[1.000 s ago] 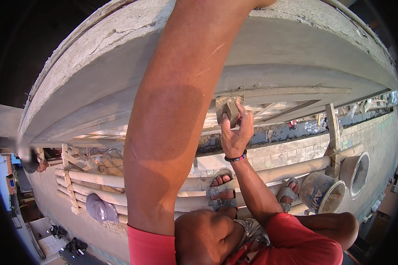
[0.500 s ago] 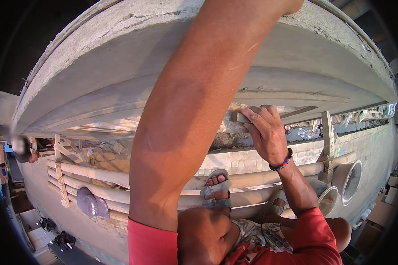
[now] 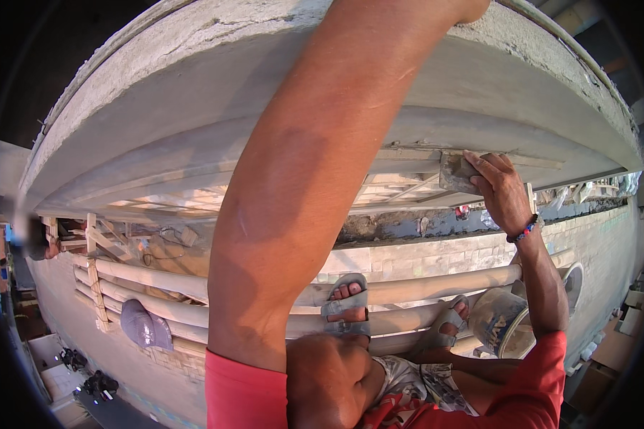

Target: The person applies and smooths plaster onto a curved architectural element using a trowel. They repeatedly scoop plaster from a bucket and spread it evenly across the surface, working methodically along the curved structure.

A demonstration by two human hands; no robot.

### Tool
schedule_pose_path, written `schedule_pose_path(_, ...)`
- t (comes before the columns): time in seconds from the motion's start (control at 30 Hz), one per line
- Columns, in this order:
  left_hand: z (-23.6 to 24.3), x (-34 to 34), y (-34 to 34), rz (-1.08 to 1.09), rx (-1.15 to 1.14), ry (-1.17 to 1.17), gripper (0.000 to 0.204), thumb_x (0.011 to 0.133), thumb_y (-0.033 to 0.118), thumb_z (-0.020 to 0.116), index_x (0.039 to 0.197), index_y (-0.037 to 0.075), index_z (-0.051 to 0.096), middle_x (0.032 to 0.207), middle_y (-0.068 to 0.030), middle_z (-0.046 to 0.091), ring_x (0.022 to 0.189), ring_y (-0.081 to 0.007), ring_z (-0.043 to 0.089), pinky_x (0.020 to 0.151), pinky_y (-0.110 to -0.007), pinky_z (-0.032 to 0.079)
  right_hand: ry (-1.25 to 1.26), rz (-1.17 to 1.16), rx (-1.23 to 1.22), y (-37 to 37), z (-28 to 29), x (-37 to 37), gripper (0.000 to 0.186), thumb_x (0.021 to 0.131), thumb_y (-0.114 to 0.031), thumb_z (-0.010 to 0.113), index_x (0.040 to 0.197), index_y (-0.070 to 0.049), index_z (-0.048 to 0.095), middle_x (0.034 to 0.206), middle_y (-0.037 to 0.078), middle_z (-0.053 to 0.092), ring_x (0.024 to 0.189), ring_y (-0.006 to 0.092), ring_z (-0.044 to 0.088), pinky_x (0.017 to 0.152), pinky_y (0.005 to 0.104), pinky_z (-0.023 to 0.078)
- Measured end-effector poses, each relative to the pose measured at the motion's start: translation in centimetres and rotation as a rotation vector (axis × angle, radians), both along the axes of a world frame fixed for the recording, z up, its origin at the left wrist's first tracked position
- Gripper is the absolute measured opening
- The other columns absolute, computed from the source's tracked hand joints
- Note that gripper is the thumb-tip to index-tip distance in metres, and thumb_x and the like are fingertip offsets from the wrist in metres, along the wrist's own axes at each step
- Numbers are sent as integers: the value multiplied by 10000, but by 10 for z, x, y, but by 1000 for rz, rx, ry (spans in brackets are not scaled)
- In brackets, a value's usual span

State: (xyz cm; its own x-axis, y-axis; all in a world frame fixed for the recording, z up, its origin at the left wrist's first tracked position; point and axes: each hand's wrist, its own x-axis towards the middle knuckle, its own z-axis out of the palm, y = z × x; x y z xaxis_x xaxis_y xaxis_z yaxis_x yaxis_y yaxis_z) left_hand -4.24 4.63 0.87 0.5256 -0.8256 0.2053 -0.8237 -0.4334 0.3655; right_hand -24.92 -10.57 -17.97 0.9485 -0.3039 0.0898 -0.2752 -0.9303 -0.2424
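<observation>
My right hand (image 3: 506,189) is closed on a flat, grey, smeared plastering trowel (image 3: 456,171). The trowel lies against the lower band of the grey plastered wall (image 3: 479,79), by a thin ledge. A beaded bracelet circles that wrist. Crossing the middle of the view, my left arm reaches up to the rough concrete top edge (image 3: 257,25). Only part of my left hand (image 3: 474,10) shows at the upper rim; its fingers are out of sight. My sandalled feet rest on bamboo poles (image 3: 408,289) under me.
A cement-stained bucket (image 3: 497,322) stands beside my right foot on the poles. Wooden uprights (image 3: 96,286) are tied to the scaffold at left, near a greyish-purple cap (image 3: 145,325). Paving and a brick strip lie far below. At far left a blurred person (image 3: 37,239) is partly visible.
My right hand has slid the trowel to the right along the wall's lower band, bringing more of its plate into view. My left arm stays in place.
</observation>
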Motion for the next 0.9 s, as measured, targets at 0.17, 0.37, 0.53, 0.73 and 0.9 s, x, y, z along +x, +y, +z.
schedule_pose_path(0.17,-1,-1,-13,66,-17,-62,392,1030,150,392,1267,-59,626,1412,-283,538,1340,-318,525,1182,-456,353,-126,174,42,7,25,-15,477,806,28,674,1279,-25,642,964,137,651,880,328,572,814,424,499)
schedule_pose_path(0.37,43,-18,-38,214,263,255,407,1019,223,429,1241,-35,652,1350,-263,597,1292,-313,562,1119,-466,411,-263,381,36,78,-14,60,471,796,6,622,1245,-123,677,950,88,633,931,277,578,804,378,537)
schedule_pose_path(0.53,-9,-19,-25,169,-72,-278,446,1026,299,451,1273,-27,626,1348,-207,621,1269,-321,578,1065,-474,443,-288,330,-76,83,-35,75,485,814,4,620,1273,-144,681,935,99,624,926,274,570,817,379,543)
schedule_pose_path(0.73,-9,15,-10,97,-31,-204,416,1005,258,445,1206,-34,662,1245,-216,674,1210,-338,618,1048,-480,458,-74,80,-38,-1,-12,2,420,837,-49,708,1243,-156,701,937,69,645,896,271,576,825,408,536)
schedule_pose_path(0.9,4,8,-13,77,34,-70,382,960,167,426,1116,-38,708,1171,-235,702,1150,-346,655,1045,-485,462,-71,20,-3,-23,21,-29,373,806,17,679,1176,-26,703,904,126,649,868,311,589,803,423,499)
